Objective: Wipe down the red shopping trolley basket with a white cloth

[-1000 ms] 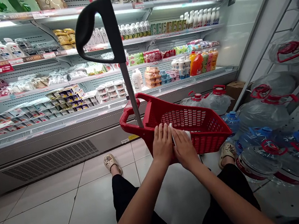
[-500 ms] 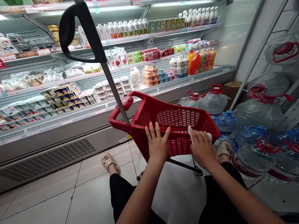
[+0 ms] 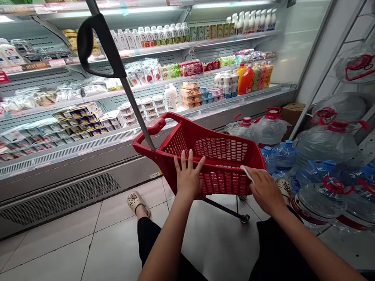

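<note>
Two bare hands meet a red basket [image 3: 218,170]: the left hand [image 3: 189,176], fingers spread wide and holding nothing, lies against its near side; the right hand [image 3: 265,190], fingers together and slightly bent, holds a white cloth [image 3: 247,173] at the near right corner. From the basket's left end a pole [image 3: 132,102] slants up to a black handle [image 3: 112,49]. The basket's wheels stand on the tiled floor [image 3: 88,276] between two beige shoes [image 3: 136,201], before a stocked cooler [image 3: 120,151]. Water jugs [image 3: 325,146] crowd the floor's right edge.
</note>
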`<state>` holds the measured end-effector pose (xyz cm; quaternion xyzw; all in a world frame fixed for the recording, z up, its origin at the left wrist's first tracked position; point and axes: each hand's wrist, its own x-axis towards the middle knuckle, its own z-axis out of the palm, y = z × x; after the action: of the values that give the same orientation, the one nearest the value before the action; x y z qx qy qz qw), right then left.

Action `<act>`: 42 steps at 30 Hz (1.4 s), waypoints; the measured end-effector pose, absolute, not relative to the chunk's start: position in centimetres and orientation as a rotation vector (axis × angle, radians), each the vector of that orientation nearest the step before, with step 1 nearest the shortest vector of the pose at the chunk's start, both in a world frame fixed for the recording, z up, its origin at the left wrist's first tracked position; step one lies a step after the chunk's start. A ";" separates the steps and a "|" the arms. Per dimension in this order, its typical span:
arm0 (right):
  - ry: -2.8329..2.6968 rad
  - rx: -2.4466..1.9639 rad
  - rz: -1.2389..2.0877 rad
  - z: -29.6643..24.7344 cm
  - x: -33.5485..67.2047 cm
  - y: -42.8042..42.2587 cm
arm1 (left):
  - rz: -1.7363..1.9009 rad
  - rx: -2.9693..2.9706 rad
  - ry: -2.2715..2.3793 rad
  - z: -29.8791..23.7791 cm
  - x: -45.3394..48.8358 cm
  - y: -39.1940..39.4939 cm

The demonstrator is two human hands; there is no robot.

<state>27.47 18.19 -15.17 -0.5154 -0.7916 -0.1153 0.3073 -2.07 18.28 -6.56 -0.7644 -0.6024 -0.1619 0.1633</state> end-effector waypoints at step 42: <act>-2.284 -1.188 -0.328 -15.5 23.5 12.7 | -0.634 -2.321 -1.973 -10.5 -1.3 19.2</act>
<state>23.49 12.67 -15.46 -0.4408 -0.8474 -0.1218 0.2697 -1.31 19.18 -10.52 -0.7458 -0.6341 -0.2036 0.0150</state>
